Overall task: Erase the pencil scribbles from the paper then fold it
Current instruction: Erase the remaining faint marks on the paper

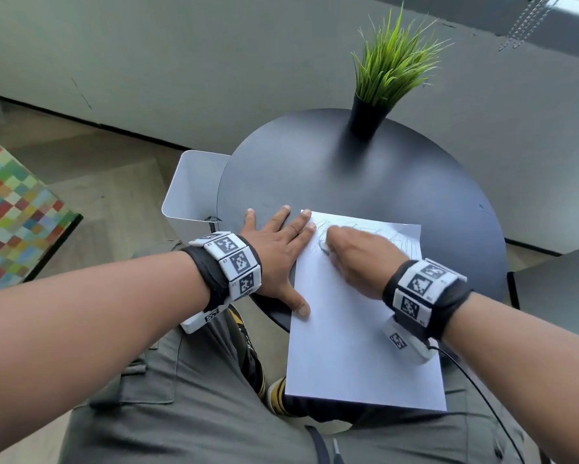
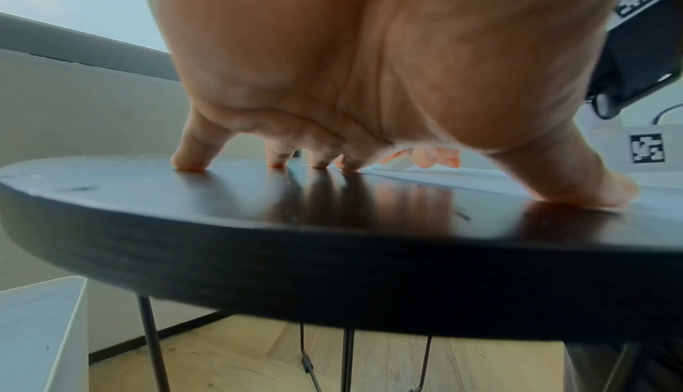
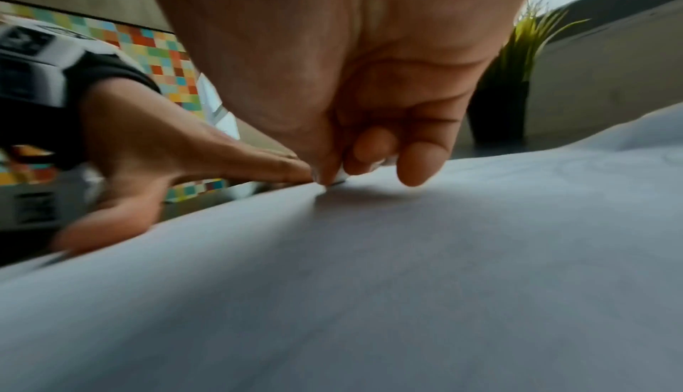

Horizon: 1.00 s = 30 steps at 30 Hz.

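A white sheet of paper [image 1: 355, 329] lies on the round black table [image 1: 315, 182], its near half hanging over the table's front edge. Pencil scribbles [image 1: 375, 229] cover its far strip. My left hand [image 1: 278, 242] lies flat with spread fingers, the index, middle and thumb pressing the sheet's left edge, the others on the table. My right hand [image 1: 351, 249] pinches a small white eraser [image 1: 323, 246] and presses it onto the paper near the far left corner. In the right wrist view the eraser [image 3: 338, 177] shows between thumb and fingertips, touching the paper [image 3: 406, 281].
A black pot with a green grass plant [image 1: 380, 88] stands at the table's far side. A white bin [image 1: 191, 192] sits on the floor left of the table. A colourful checkered surface [image 1: 10, 209] is at far left, and my lap lies below the paper.
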Each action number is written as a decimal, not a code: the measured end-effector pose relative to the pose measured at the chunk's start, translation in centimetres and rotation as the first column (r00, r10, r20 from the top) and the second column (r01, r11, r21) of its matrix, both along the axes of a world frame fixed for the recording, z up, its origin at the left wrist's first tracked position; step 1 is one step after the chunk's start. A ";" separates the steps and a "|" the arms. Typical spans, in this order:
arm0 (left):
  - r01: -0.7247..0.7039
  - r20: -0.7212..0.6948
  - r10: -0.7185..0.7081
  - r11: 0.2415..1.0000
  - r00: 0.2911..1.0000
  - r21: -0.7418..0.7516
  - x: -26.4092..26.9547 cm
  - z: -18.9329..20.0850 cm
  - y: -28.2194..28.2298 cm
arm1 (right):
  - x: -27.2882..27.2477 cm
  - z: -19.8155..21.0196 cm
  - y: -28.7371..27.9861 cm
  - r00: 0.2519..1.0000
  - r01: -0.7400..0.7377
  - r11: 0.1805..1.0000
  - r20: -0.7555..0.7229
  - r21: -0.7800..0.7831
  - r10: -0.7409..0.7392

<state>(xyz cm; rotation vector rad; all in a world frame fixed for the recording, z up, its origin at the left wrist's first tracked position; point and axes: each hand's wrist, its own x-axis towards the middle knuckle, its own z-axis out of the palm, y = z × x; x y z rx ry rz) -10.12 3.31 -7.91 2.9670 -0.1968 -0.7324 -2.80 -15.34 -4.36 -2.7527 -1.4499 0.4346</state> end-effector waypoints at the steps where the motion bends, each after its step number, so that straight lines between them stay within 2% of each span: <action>1: 0.001 -0.001 -0.001 1.000 1.000 0.004 0.0 0.0 0.0 | -1.0 0.1 0.1 0.999 -0.051 0.999 -0.012 -0.015 0.051; 3: 0.004 -0.011 -0.004 1.000 1.000 0.009 0.0 0.1 0.0 | -3.6 0.0 -0.1 0.969 -0.232 0.971 -0.102 -0.057 0.225; 4: 0.006 -0.013 -0.006 1.000 1.000 0.009 0.1 0.1 0.0 | -3.9 -0.1 -0.3 0.958 -0.267 0.960 -0.128 -0.079 0.256; 5: 0.008 -0.012 -0.008 1.000 1.000 0.008 0.1 0.1 0.0 | -3.3 0.1 -0.1 0.969 -0.228 0.971 -0.111 -0.079 0.218; 7: 0.006 -0.001 -0.006 1.000 1.000 0.000 0.1 0.1 0.1 | -0.1 -0.3 0.4 0.999 -0.019 1.000 -0.029 -0.005 0.019; 9: 0.003 0.003 -0.003 1.000 1.000 0.000 0.0 0.0 0.2 | 2.3 -0.7 0.3 0.988 0.152 0.988 -0.029 0.030 -0.152; 13: -0.042 0.004 0.042 0.998 0.999 -0.049 0.3 0.5 0.4 | 2.5 -1.4 0.2 0.976 0.207 0.978 -0.076 0.038 -0.204; 17: -0.117 0.150 0.123 0.992 0.981 -0.047 0.6 0.7 0.5 | 2.6 -1.0 0.5 0.967 0.237 0.971 -0.099 0.033 -0.233; 21: -0.173 0.127 0.172 0.985 0.977 -0.004 1.1 0.4 0.3 | 1.4 -0.6 0.6 0.983 0.172 0.984 -0.072 0.053 -0.168; 24: -0.183 0.070 0.183 0.983 0.981 -0.007 0.9 -0.2 0.2 | -2.3 -0.9 0.3 0.996 -0.048 0.998 -0.072 0.036 0.050; 26: -0.181 0.063 0.182 0.983 0.981 -0.020 0.6 -0.7 0.2 | -2.8 -0.8 0.3 0.989 -0.124 0.992 -0.078 -0.021 0.122; 27: -0.179 0.065 0.181 0.983 0.981 -0.025 0.6 -0.9 0.3 | -1.7 -0.9 0.8 0.994 -0.102 0.994 -0.051 -0.026 0.100; 30: -0.183 0.063 0.184 0.983 0.981 -0.026 0.5 -0.9 0.4 | 3.1 -0.6 1.7 0.987 0.162 0.986 -0.017 0.029 -0.161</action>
